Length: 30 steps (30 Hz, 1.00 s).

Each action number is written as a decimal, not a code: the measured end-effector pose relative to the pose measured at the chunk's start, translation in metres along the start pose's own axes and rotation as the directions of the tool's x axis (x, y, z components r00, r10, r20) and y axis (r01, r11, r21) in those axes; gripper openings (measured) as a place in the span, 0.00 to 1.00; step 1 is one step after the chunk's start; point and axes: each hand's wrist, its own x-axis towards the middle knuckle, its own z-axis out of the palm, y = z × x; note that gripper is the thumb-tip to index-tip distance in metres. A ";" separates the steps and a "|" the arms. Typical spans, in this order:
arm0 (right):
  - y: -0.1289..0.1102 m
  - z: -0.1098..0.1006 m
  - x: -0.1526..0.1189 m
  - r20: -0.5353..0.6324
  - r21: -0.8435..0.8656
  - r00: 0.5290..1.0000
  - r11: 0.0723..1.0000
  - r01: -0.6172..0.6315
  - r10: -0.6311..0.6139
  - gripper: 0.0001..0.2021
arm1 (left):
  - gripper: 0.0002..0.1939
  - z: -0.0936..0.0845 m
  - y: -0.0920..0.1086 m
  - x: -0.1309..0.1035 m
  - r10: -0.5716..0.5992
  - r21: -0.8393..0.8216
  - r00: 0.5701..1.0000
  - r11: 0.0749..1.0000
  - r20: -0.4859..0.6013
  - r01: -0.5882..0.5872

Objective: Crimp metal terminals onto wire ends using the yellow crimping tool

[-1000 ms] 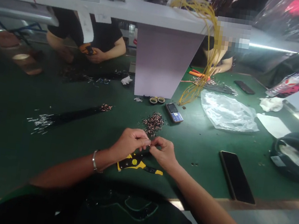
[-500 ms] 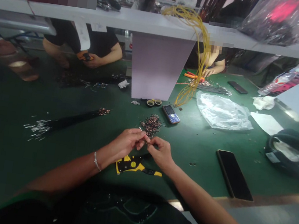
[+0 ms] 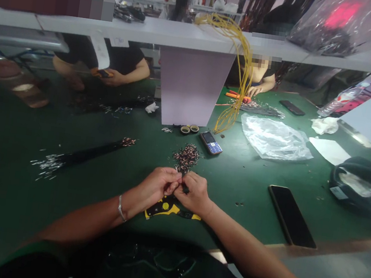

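Observation:
My left hand [image 3: 161, 185] and my right hand [image 3: 194, 192] meet fingertip to fingertip, both pinched closed. A tiny pale tip shows at the left fingers, but what they hold is too small and covered to name. Just beyond the fingers lies a pile of short dark wire pieces [image 3: 186, 154] with coppery ends. Beneath the hands rests a yellow and black wire stripper [image 3: 165, 206], partly covered by them. Off to the left, a bundle of black wires [image 3: 88, 155] lies on the green table [image 3: 92, 211], silvery ends at one side and coppery ends at the other.
Behind the pile are a keypad phone [image 3: 211, 143] and two tape rolls [image 3: 189, 130]. Yellow wires [image 3: 234, 111] hang from the white shelf [image 3: 134, 34]. A smartphone [image 3: 292, 216], a plastic bag [image 3: 275, 138] and a dark bag [image 3: 361, 187] lie right. Co-workers sit opposite.
My right hand has drawn closer to the left, its fingers now curled against the left fingertips. Both hands sit slightly lower. The camera view has shifted a little.

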 end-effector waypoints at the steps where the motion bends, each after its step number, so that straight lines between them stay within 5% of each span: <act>1: 0.000 0.000 0.000 -0.014 -0.021 1.000 0.999 0.025 -0.025 0.09 | 0.15 0.000 -0.001 0.000 0.005 0.007 1.000 1.000 -0.002 -0.005; 8: -0.002 0.000 0.003 -0.081 -0.079 0.989 0.990 0.120 -0.127 0.10 | 0.18 0.000 -0.004 0.000 0.027 0.045 0.999 0.999 -0.016 -0.027; 19: -0.004 0.000 0.001 -0.070 -0.060 0.993 0.994 0.087 -0.092 0.11 | 0.15 -0.002 -0.006 0.000 0.002 0.026 1.000 1.000 -0.009 -0.002; 23: 0.016 -0.014 0.003 -0.141 0.015 0.983 0.993 -0.113 0.114 0.10 | 0.12 -0.003 -0.001 -0.002 -0.038 0.014 0.999 0.999 -0.016 0.038; 26: 0.038 -0.028 0.006 -0.206 0.164 0.876 0.898 -0.409 0.437 0.07 | 0.10 -0.005 0.008 -0.002 -0.020 -0.018 0.999 1.000 0.036 0.021; 30: 0.046 -0.026 0.006 -0.046 0.257 0.889 0.865 -0.430 0.456 0.06 | 0.07 -0.010 0.019 -0.001 0.065 -0.098 0.996 0.993 0.058 -0.059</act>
